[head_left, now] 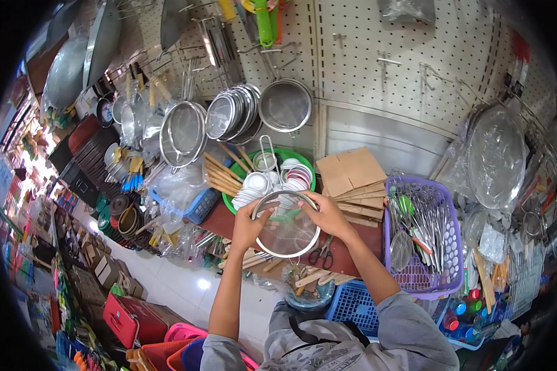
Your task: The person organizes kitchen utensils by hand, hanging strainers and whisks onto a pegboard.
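A person's two bare hands hold a round, metal-rimmed mesh strainer before the body, over a reddish-brown bench in a crowded housewares shop. The left hand is clamped on the strainer's left rim; the right hand grips the upper right rim. Both thumbs reach inward over the mesh, and the strainer's round face is turned up toward the viewer.

Just beyond the strainer, a green basin holds white bowls, partly hidden behind the rim. Wooden sticks lean at the basin's left. To its right lie stacked cardboard pieces, then a purple plastic basket full of metal utensils. Dark-handled scissors lie on the bench just right of the strainer. Below the bench's near edge sits a blue plastic basket. More strainers hang from a white pegboard behind.
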Motion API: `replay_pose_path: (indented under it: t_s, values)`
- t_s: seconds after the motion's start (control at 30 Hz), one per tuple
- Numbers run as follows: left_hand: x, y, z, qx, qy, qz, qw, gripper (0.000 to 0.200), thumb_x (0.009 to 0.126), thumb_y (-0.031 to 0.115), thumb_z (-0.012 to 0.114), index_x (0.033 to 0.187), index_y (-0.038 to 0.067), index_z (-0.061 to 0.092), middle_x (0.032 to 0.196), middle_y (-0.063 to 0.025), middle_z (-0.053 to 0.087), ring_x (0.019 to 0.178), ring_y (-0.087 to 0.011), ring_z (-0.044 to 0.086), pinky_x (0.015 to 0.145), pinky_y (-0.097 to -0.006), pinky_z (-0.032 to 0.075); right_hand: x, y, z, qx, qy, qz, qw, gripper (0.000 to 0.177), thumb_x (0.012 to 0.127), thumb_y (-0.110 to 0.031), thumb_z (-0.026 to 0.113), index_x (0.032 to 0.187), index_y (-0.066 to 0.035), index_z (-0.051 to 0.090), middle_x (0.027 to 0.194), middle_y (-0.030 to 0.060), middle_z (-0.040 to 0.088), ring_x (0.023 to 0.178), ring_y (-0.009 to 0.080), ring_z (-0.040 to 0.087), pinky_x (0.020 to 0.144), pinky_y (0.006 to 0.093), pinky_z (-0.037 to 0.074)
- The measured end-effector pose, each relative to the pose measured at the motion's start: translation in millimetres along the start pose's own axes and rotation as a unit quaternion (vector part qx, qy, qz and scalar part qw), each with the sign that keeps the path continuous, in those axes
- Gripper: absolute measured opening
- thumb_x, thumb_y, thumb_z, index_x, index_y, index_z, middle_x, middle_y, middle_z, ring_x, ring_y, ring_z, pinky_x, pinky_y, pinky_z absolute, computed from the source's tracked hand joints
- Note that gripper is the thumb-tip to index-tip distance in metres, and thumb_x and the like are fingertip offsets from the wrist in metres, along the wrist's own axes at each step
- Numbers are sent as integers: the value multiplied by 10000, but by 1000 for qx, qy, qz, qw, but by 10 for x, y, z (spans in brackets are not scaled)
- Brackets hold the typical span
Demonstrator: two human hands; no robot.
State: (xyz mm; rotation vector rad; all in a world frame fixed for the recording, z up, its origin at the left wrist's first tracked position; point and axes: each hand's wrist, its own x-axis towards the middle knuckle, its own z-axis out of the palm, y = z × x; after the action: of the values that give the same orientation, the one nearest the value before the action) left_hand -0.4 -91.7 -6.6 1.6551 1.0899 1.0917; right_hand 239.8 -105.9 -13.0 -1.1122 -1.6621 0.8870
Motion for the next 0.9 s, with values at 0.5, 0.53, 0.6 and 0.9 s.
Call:
replay_pose_path:
  t_s: [0.5, 0.53, 0.6, 0.9]
  values:
    - [294, 91, -225, 34, -15, 21, 999, 290, 996, 119, 688, 1260, 0, 678, 1036, -52, 736, 916, -96, 651, 789, -289, 558, 725, -371, 146, 74, -16, -25, 997, 333, 1011, -200, 690, 1308, -50, 687, 1083, 72, 759, 985, 124, 703, 821, 282, 563]
    - [361, 54, -254, 37, -17, 20, 999, 294, 997, 122, 687, 1265, 0, 673, 1043, -55, 734, 920, -98, 650, 797, -286, 552, 798, -391, 149, 77, -5, -39, 996, 325, 1002, -194, 699, 1291, -46, 697, 1068, 96, 764, 982, 140, 714, 853, 293, 560]
    - [474, 203, -298, 45, -13, 55, 997, 310, 1000, 132, 683, 1282, 4, 657, 1054, -74, 734, 939, -115, 655, 818, -286, 534, 949, -481, 129, 79, 11, -60, 995, 330, 988, -146, 704, 1299, -37, 695, 1025, 117, 779, 963, 150, 727, 885, 312, 564]
    - [1474, 813, -574, 95, 73, 288, 950, 585, 937, 113, 743, 1477, 79, 519, 1194, -162, 687, 935, -242, 693, 816, -370, 554, 1715, -1079, -84, -57, 80, -166, 981, 453, 971, -128, 687, 1420, -106, 627, 1007, 159, 777, 1008, 257, 760, 912, 360, 568]
